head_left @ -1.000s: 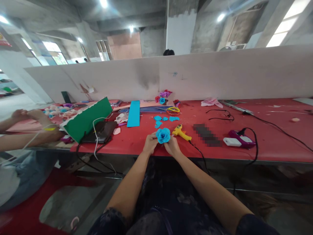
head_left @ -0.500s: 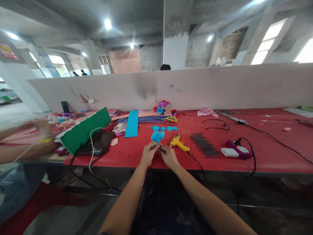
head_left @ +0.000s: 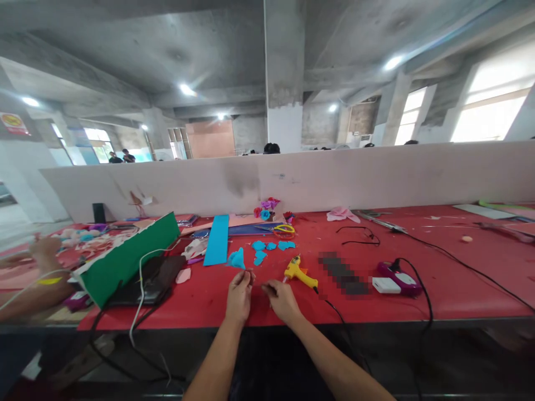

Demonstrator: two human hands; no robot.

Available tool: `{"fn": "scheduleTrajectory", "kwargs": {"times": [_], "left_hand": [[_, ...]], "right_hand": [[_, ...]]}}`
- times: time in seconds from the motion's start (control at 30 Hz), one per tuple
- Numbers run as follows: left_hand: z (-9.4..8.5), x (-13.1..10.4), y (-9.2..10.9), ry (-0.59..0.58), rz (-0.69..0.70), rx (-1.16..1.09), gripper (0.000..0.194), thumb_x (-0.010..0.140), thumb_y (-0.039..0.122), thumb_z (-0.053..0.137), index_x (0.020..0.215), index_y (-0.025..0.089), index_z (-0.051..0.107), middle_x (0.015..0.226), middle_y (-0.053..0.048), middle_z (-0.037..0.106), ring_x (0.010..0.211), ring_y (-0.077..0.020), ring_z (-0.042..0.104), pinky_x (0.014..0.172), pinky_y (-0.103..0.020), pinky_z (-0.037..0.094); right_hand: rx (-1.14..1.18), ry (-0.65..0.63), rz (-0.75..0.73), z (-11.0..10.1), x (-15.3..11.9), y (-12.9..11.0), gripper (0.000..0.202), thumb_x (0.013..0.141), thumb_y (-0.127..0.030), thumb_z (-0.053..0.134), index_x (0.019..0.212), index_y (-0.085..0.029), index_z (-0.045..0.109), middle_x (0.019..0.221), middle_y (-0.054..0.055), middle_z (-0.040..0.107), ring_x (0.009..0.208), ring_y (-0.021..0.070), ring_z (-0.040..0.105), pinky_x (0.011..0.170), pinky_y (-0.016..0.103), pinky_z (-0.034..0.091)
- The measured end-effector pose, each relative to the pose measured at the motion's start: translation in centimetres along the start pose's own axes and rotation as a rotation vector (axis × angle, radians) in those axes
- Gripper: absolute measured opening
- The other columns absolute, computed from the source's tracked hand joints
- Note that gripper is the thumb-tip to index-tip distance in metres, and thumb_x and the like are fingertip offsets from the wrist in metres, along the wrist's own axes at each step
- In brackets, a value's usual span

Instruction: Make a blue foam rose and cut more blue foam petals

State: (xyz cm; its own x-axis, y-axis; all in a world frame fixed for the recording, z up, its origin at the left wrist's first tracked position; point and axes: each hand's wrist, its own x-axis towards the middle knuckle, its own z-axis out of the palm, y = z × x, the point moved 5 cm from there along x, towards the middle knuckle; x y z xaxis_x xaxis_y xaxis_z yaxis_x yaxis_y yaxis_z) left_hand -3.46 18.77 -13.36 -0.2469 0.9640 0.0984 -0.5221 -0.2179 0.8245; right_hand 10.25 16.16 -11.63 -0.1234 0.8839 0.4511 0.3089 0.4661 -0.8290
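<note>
My left hand [head_left: 239,295] pinches the base of a blue paper flower [head_left: 237,258], whose ruffled petals point up and away from me. Apart from it, to the right, my right hand [head_left: 282,301] has its fingers pressed together; whatever may be between them is too small to make out. Just beyond my right fingers lies a yellow glue gun [head_left: 301,274] on the red table. Several loose blue paper petals [head_left: 259,257] lie past both hands. A flat blue paper strip [head_left: 216,240] is to the left of them.
Yellow-handled scissors [head_left: 285,229] and finished paper flowers [head_left: 267,209] sit farther back. A green board [head_left: 129,259] stands at left, beside a dark bag [head_left: 156,281] and cables. Glasses [head_left: 359,235] and a purple power socket [head_left: 403,280] lie right. At far left shows another person's arm [head_left: 39,284].
My hands have parted. The left has moved left with the blue flower, which now leans that way; the right holds its place near the glue gun. The camera view has tilted upward.
</note>
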Motion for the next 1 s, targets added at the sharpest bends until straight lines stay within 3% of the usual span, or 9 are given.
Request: {"fn": "scheduleTrajectory", "kwargs": {"times": [0.13, 0.23, 0.33, 0.43, 0.63, 0.87, 0.93, 1.0], "left_hand": [[0.2, -0.3, 0.0, -0.002, -0.011, 0.043, 0.033, 0.05, 0.036, 0.085, 0.073, 0.016, 0.071, 0.073, -0.004, 0.071, 0.075, -0.0177, 0.064, 0.079, -0.031, 0.048], [0.8, -1.0, 0.5, -0.079, 0.022, 0.185, 0.026, 0.056, 0.033, 0.08, 0.072, 0.013, 0.073, 0.068, -0.005, 0.07, 0.075, -0.0203, 0.063, 0.078, -0.033, 0.047], [1.4, -1.7, 1.5, -0.131, 0.106, 0.322, 0.018, 0.06, 0.03, 0.073, 0.059, 0.013, 0.069, 0.058, 0.0, 0.065, 0.064, -0.0164, 0.056, 0.069, -0.03, 0.046], [1.3, -1.8, 1.6, -0.1, 0.1, 0.347, 0.016, 0.058, 0.026, 0.071, 0.05, 0.015, 0.062, 0.049, 0.004, 0.056, 0.056, -0.0124, 0.048, 0.062, -0.027, 0.042], [1.3, -1.2, 0.5, -0.104, 0.071, 0.356, 0.015, 0.057, 0.03, 0.071, 0.056, 0.016, 0.065, 0.057, 0.003, 0.061, 0.063, -0.0138, 0.051, 0.069, -0.028, 0.046], [1.6, -1.4, 0.5, -0.149, 0.072, 0.373, 0.012, 0.062, 0.028, 0.068, 0.061, 0.016, 0.07, 0.064, 0.001, 0.066, 0.068, -0.0162, 0.055, 0.075, -0.03, 0.046], [1.8, -1.7, 0.9, -0.172, 0.086, 0.388, 0.013, 0.065, 0.027, 0.067, 0.059, 0.016, 0.07, 0.061, 0.001, 0.065, 0.065, -0.0164, 0.055, 0.072, -0.03, 0.046], [2.3, -1.7, 1.2, -0.207, 0.105, 0.393, 0.011, 0.063, 0.025, 0.068, 0.057, 0.016, 0.07, 0.06, 0.0, 0.066, 0.065, -0.0177, 0.056, 0.071, -0.031, 0.046]], "right_hand": [[0.02, 0.035, -0.017, -0.1, -0.1, 0.0, 0.025, 0.086, -0.03, 0.052, 0.068, -0.019, 0.065, 0.057, 0.001, 0.061, 0.047, 0.0141, 0.053, 0.047, 0.023, 0.039], [0.056, 0.098, -0.025, -0.2, -0.2, 0.0, 0.023, 0.087, -0.035, 0.052, 0.081, -0.018, 0.067, 0.062, 0.001, 0.063, 0.044, 0.012, 0.05, 0.045, 0.022, 0.04], [0.089, 0.137, -0.012, -0.5, -0.2, -0.1, 0.024, 0.085, -0.038, 0.055, 0.085, -0.017, 0.067, 0.066, 0.002, 0.065, 0.044, 0.0111, 0.05, 0.044, 0.022, 0.041], [0.123, 0.126, 0.014, -0.7, -0.2, -0.1, 0.022, 0.082, -0.037, 0.056, 0.083, -0.017, 0.067, 0.067, 0.002, 0.065, 0.045, 0.0108, 0.05, 0.045, 0.022, 0.041], [0.196, 0.121, 0.06, -0.7, -0.2, 0.3, 0.021, 0.079, -0.035, 0.057, 0.086, -0.017, 0.066, 0.064, 0.0, 0.061, 0.044, 0.0103, 0.048, 0.046, 0.023, 0.041], [0.24, 0.197, 0.051, -1.1, -0.5, -0.2, 0.026, 0.079, -0.035, 0.056, 0.097, -0.018, 0.058, 0.083, 0.002, 0.061, 0.047, 0.0086, 0.046, 0.047, 0.023, 0.041], [0.22, 0.204, 0.018, -1.4, -0.2, -0.8, 0.022, 0.078, -0.032, 0.056, 0.094, -0.018, 0.06, 0.077, 0.001, 0.06, 0.048, 0.0098, 0.046, 0.048, 0.023, 0.042], [0.183, 0.199, -0.031, -1.7, 0.4, -1.4, 0.011, 0.076, -0.028, 0.058, 0.077, -0.018, 0.061, 0.067, 0.0, 0.056, 0.05, 0.0114, 0.047, 0.048, 0.023, 0.041]]}}
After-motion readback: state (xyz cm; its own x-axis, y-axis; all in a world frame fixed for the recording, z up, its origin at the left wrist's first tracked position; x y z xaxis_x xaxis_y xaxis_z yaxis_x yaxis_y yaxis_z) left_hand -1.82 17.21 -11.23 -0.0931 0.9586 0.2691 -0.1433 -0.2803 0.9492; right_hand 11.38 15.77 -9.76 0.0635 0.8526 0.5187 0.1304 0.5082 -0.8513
